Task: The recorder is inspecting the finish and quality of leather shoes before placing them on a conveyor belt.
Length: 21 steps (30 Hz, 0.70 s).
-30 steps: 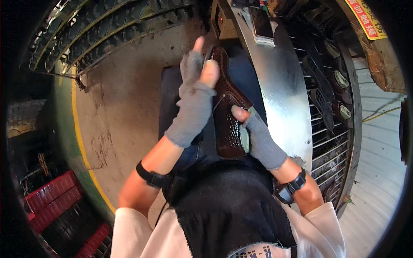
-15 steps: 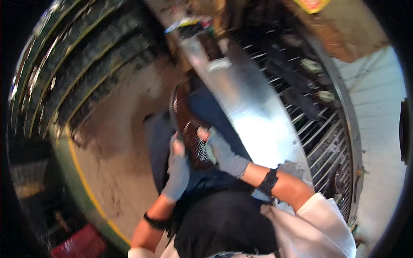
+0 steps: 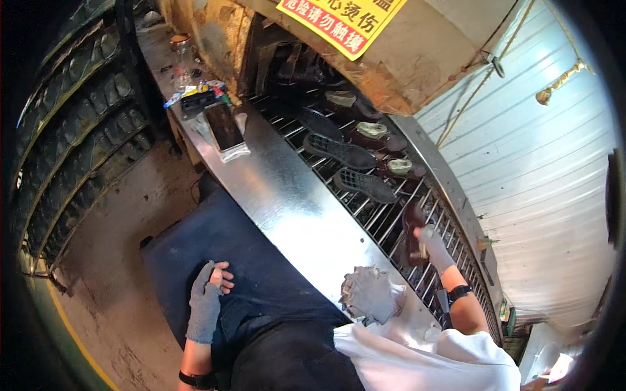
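Note:
Out over the metal-bar rack (image 3: 471,260) at the right, my right hand (image 3: 433,245) in a grey fingerless glove grips a dark brown shoe (image 3: 411,228). Its fingers close on the shoe's side, and part of the shoe is hidden under them. My left hand (image 3: 210,290), gloved alike, hovers above my dark blue lap cloth (image 3: 218,231) with nothing in it, the bare fingertips loosely bent and apart. On the bars beyond the right hand lie black shoe soles (image 3: 340,150) and brown shoes with pale insides (image 3: 399,168).
A shiny metal ledge (image 3: 280,195) runs between me and the rack. On it lie a ragged grey pad (image 3: 372,294), a phone-like dark slab (image 3: 223,126) and a glass jar (image 3: 182,62). A yellow-and-red sign (image 3: 339,23) hangs on the hood. Shelves (image 3: 78,107) of soles stand left.
My hands have parted: both held a brown shoe over my lap. The right is now at a brown shoe over the rack; the left has let go. The view has swung right.

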Each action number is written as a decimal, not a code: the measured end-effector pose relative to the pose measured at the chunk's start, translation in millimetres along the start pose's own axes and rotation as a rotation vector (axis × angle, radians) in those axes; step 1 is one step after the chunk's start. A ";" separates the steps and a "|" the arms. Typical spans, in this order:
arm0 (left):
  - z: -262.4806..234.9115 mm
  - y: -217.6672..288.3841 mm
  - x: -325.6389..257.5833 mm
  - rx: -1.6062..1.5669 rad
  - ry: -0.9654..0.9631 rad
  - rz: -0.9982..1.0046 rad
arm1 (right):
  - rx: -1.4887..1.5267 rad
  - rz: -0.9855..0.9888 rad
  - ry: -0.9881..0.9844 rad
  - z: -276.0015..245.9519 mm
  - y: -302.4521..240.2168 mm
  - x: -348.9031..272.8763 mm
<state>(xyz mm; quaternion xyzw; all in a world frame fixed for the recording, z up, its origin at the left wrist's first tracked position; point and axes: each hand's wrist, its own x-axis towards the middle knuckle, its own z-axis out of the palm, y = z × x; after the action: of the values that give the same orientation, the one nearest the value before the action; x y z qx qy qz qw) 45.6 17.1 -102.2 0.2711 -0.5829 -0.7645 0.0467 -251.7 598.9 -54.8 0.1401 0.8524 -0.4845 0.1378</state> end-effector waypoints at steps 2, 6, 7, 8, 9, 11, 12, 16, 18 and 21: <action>-0.3 1.2 2.7 0.000 0.003 -0.063 | -0.063 0.002 -0.029 -16.7 -2.4 -6.9; -0.7 -0.9 7.7 -0.026 -0.018 -0.073 | -1.127 -0.619 0.103 48.8 -44.9 7.4; -1.0 -2.5 8.2 -0.027 -0.009 -0.060 | -0.854 -0.804 0.000 78.9 -56.7 19.3; -2.3 -3.7 6.5 -0.029 -0.009 -0.029 | -0.771 -0.859 -0.025 111.5 -68.0 34.7; -3.7 -4.1 5.2 0.002 -0.009 -0.045 | -0.662 -1.031 -0.044 140.7 -79.4 50.9; -8.5 -0.9 -0.6 -0.088 0.000 -0.014 | -0.734 -1.017 -0.011 176.0 -101.0 74.3; -11.1 3.2 -4.6 -0.045 0.009 -0.012 | -0.873 -0.971 -0.019 190.8 -115.2 81.9; -6.7 26.2 -15.7 -0.094 0.062 0.002 | -1.050 -0.757 -0.009 199.8 -183.0 47.0; 9.5 33.4 -14.0 -0.222 0.066 -0.097 | -0.648 -1.176 -0.222 204.6 -206.2 2.0; 45.6 35.9 3.1 -0.304 -0.090 -0.099 | -0.491 -1.547 -0.744 224.5 -197.2 -53.9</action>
<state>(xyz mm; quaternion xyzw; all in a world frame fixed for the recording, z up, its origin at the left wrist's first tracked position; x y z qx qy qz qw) 12.7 44.0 -62.5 0.2550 -0.4479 -0.8567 0.0233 -253.2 302.3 9.8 -0.6738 0.6884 -0.2600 0.0662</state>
